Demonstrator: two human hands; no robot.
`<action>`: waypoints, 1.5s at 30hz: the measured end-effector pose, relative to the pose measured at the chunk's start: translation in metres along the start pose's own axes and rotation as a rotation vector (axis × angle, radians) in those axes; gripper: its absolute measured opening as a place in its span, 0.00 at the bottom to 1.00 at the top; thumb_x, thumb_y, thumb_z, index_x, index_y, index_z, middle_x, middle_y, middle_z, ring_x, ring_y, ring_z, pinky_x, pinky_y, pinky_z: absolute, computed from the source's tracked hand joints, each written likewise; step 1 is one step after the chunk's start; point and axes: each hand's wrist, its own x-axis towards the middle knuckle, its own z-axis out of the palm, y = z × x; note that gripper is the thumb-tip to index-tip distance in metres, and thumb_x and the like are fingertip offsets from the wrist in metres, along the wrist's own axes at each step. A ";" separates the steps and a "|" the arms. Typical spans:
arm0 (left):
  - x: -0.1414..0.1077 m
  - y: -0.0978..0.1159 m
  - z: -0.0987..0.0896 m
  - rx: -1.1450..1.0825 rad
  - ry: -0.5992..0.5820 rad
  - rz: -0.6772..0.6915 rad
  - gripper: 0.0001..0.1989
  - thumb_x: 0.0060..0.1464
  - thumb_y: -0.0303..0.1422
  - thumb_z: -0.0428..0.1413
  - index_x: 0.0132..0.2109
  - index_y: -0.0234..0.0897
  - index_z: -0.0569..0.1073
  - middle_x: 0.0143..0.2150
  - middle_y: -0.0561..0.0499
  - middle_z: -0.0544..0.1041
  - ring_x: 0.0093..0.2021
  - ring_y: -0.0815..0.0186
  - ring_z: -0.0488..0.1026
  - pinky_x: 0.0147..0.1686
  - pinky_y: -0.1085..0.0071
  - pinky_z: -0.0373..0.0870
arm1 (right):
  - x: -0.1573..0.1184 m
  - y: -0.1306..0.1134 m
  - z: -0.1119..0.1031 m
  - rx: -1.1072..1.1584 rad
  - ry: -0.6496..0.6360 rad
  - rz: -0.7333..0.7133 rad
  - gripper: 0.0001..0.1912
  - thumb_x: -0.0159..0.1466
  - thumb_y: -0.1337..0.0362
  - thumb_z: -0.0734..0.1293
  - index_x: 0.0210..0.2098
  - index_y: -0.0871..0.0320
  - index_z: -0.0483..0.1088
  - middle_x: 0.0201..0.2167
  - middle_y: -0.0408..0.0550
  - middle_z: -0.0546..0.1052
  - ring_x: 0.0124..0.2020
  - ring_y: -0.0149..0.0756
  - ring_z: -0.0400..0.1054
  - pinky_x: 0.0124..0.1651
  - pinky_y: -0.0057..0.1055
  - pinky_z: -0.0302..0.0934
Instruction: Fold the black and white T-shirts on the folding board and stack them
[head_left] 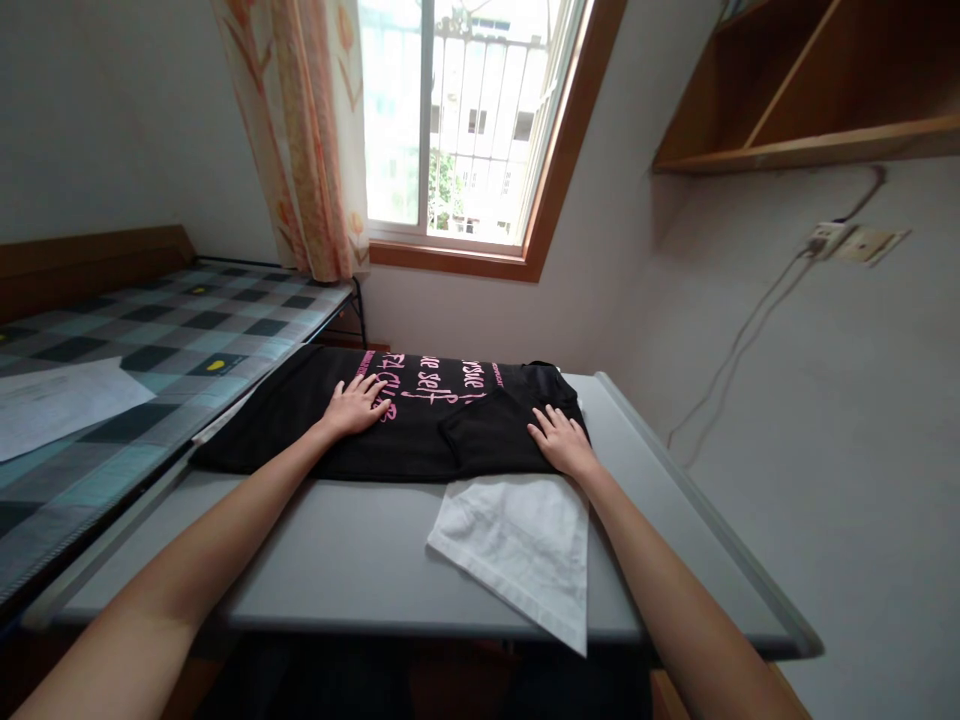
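Note:
A black shirt [405, 445] with pink and white lettering lies across the table, its collar toward the right and one sleeve folded over its front. My left hand [358, 405] rests flat on the shirt by the pink letters, fingers spread. Near the collar end, my right hand [559, 438] also lies flat on the black cloth with fingers apart. From under the shirt a white cloth [525, 545] sticks out toward me, and its pointed corner hangs over the table's front edge. Neither hand grips anything.
The grey table [345, 570] stands beside a bed with a checked mattress [247, 310], where white paper [67, 400] lies at the left. A curtain [315, 150] hangs by the window. Wooden shelves [810, 145] and a socket with cables [829, 240] are on the right wall.

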 end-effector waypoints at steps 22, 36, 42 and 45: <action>-0.045 0.008 0.001 -0.005 0.065 0.033 0.30 0.62 0.48 0.40 0.67 0.43 0.58 0.70 0.47 0.54 0.70 0.52 0.46 0.65 0.47 0.44 | -0.050 -0.002 0.001 -0.013 0.060 0.021 0.29 0.69 0.51 0.52 0.66 0.56 0.58 0.68 0.56 0.56 0.68 0.47 0.48 0.65 0.47 0.47; -0.107 0.055 -0.057 -0.424 -0.301 0.630 0.18 0.49 0.49 0.61 0.30 0.39 0.70 0.30 0.55 0.70 0.30 0.69 0.66 0.29 0.74 0.60 | -0.074 0.037 -0.064 0.441 -0.160 -0.235 0.12 0.56 0.52 0.69 0.25 0.54 0.73 0.38 0.48 0.73 0.40 0.40 0.69 0.47 0.36 0.62; -0.120 0.047 -0.066 -0.392 -0.322 0.642 0.13 0.45 0.41 0.65 0.33 0.40 0.72 0.35 0.54 0.70 0.35 0.67 0.67 0.33 0.74 0.61 | -0.086 0.048 -0.072 0.419 -0.206 -0.227 0.10 0.50 0.66 0.67 0.33 0.52 0.75 0.42 0.48 0.73 0.46 0.42 0.67 0.51 0.36 0.60; -0.126 0.043 -0.069 -0.399 -0.310 0.625 0.06 0.50 0.36 0.60 0.34 0.40 0.73 0.36 0.54 0.71 0.36 0.67 0.68 0.34 0.74 0.62 | -0.087 0.049 -0.073 0.494 -0.201 -0.230 0.11 0.50 0.66 0.65 0.33 0.54 0.74 0.40 0.49 0.73 0.44 0.41 0.68 0.50 0.35 0.62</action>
